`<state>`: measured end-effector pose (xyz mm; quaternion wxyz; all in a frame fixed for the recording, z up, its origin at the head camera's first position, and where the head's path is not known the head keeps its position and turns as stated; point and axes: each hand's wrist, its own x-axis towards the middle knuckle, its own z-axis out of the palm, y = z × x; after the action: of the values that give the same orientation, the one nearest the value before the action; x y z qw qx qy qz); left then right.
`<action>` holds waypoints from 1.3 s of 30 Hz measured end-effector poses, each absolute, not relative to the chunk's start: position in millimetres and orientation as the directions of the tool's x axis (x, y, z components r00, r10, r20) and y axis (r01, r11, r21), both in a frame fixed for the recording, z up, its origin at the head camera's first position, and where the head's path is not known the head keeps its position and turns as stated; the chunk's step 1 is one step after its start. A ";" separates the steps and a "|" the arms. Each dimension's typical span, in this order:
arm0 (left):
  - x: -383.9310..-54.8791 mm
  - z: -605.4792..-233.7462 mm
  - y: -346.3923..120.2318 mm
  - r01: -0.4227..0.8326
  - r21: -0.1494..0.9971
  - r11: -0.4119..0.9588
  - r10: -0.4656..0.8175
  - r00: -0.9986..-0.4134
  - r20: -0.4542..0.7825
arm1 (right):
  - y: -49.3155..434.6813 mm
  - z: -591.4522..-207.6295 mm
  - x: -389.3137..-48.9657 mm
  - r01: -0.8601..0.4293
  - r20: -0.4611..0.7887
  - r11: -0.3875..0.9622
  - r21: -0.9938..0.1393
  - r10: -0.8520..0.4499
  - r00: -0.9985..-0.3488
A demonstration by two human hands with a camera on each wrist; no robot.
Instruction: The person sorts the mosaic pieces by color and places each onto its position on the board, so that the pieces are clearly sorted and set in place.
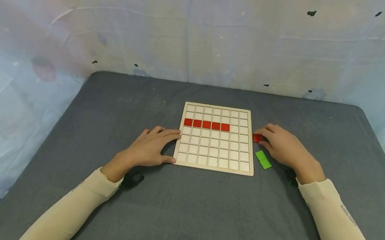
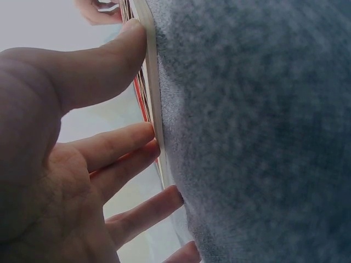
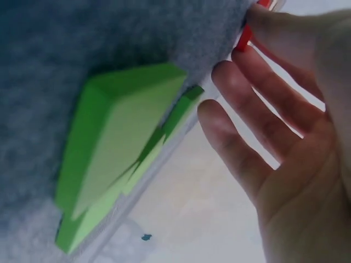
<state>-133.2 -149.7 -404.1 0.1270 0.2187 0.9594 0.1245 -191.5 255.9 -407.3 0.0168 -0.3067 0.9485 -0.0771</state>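
A pale wooden grid board (image 1: pixel 211 165) lies on the dark cloth, with a row of several red square tiles (image 1: pixel 206 125) in its third row from the far edge. My left hand (image 1: pixel 149 146) touches the board's left side, fingertips along the edge and thumb at the near corner. In the left wrist view its fingers (image 2: pixel 123 142) are extended against the wooden rim. Just right of the board, my right hand (image 1: pixel 282 144) pinches a loose red tile (image 1: pixel 257 138) between thumb and fingers. Green tiles (image 1: pixel 263 159) lie together nearer me, below that hand.
Grey cloth (image 1: pixel 179 209) covers the table under everything. Behind the table hangs a pale patterned sheet (image 1: pixel 205 35), which also closes off both sides. Up close in the right wrist view, the green tiles (image 3: pixel 120 142) appear thick-edged.
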 end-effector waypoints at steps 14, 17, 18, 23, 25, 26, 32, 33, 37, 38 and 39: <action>-133.5 -403.1 -149.2 0.388 0.301 0.871 0.453 -0.872 -0.187 | 256.6 -412.0 -174.2 -0.589 0.083 0.800 -0.115 -0.583 -0.808; -133.0 -403.2 -149.3 0.389 0.301 0.871 0.453 -0.872 -0.184 | 254.9 -410.9 -172.6 -0.598 0.102 0.794 -0.105 -0.590 -0.801; -132.8 -403.2 -149.4 0.389 0.300 0.871 0.453 -0.872 -0.184 | 254.6 -410.8 -172.3 -0.598 0.105 0.795 -0.102 -0.589 -0.802; -131.4 -402.7 -149.4 0.391 0.299 0.870 0.454 -0.873 -0.180 | 253.0 -411.3 -170.8 -0.578 0.114 0.810 -0.099 -0.568 -0.815; -130.8 -402.3 -149.3 0.391 0.301 0.870 0.454 -0.873 -0.178 | 252.4 -411.6 -170.4 -0.573 0.114 0.813 -0.105 -0.562 -0.819; -130.6 -402.2 -149.4 0.393 0.300 0.869 0.456 -0.872 -0.177 | 252.1 -411.8 -170.2 -0.571 0.114 0.814 -0.108 -0.561 -0.820; -130.7 -402.4 -149.5 0.387 0.306 0.870 0.452 -0.873 -0.181 | 251.2 -412.1 -169.1 -0.577 0.130 0.808 -0.117 -0.564 -0.816; -130.9 -402.5 -149.3 0.385 0.308 0.870 0.451 -0.874 -0.183 | 251.1 -412.1 -168.9 -0.578 0.134 0.808 -0.116 -0.563 -0.815; -131.9 -403.3 -149.5 0.389 0.304 0.870 0.454 -0.871 -0.187 | 249.9 -412.0 -168.3 -0.572 0.152 0.813 -0.110 -0.555 -0.818; -132.2 -403.3 -149.4 0.388 0.305 0.870 0.454 -0.871 -0.187 | 249.3 -412.0 -168.1 -0.568 0.157 0.816 -0.111 -0.550 -0.820; -132.4 -403.1 -149.4 0.388 0.306 0.870 0.454 -0.871 -0.187 | 248.4 -412.2 -167.9 -0.563 0.163 0.819 -0.114 -0.543 -0.824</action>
<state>-132.4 -149.4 -403.1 0.1272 0.2195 0.9584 0.1305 -167.9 248.4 -412.2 -0.0614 -0.2905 0.9516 -0.0788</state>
